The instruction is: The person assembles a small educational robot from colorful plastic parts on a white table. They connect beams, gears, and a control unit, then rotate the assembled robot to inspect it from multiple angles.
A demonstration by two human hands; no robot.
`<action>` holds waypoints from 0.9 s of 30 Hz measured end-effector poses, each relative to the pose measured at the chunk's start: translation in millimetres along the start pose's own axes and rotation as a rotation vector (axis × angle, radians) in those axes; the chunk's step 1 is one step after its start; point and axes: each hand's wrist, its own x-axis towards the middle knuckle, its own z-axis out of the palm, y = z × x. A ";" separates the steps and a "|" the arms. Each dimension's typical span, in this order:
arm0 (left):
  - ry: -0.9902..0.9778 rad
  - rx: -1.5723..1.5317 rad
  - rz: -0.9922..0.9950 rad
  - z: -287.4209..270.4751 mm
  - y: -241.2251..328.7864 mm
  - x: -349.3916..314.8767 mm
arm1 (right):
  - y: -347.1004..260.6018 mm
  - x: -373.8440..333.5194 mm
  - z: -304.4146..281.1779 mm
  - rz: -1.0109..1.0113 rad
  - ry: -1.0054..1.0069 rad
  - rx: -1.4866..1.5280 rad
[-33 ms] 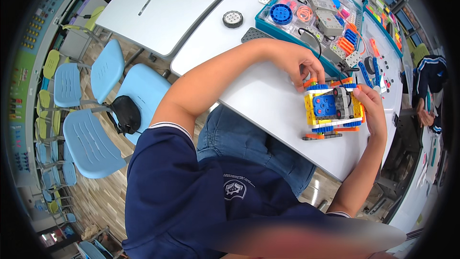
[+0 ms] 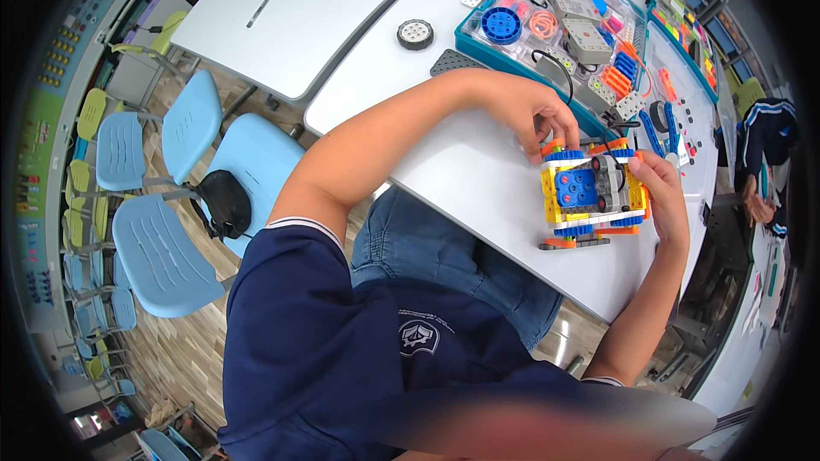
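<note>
A small building-block model [image 2: 575,189] of yellow, white, blue and orange plastic parts, with blue gears along its sides and a grey sensor-like block [image 2: 608,185] on top, is at the right part of the white table. My left hand [image 2: 540,111] reaches over from the far side, its bent fingers closed on the orange and blue parts at the model's far left corner. On the right end, my right hand [image 2: 664,192] grips the model, thumb on top and the other fingers mostly hidden. A dark cable [image 2: 610,141] runs from the model toward the far side.
Beyond the model stands a teal-rimmed parts box [image 2: 478,49] full of bricks, motors and cables. A grey-white wheel [image 2: 414,33] lies on the white table [image 2: 367,85]. Loose pieces lie right of the box. Blue chairs [image 2: 162,248] stand left; another person's hands [image 2: 756,205] show far right.
The model has shifted very slightly to the left. Both hands keep nearly the same place on it.
</note>
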 end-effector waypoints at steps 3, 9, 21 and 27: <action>-0.006 -0.019 0.006 0.3 -2.0 0.3 | -3.4 -3.0 1.3 -0.002 0.009 -0.016; -0.016 -0.005 0.036 -4.9 -6.7 2.9 | -5.3 -2.3 -6.5 -0.012 0.040 -0.050; 0.001 0.078 0.023 -7.0 -2.1 2.7 | 1.9 1.4 -10.2 0.021 0.027 0.012; -0.019 -0.008 0.032 -8.5 -1.4 1.0 | -2.2 1.7 0.2 -0.002 -0.003 -0.003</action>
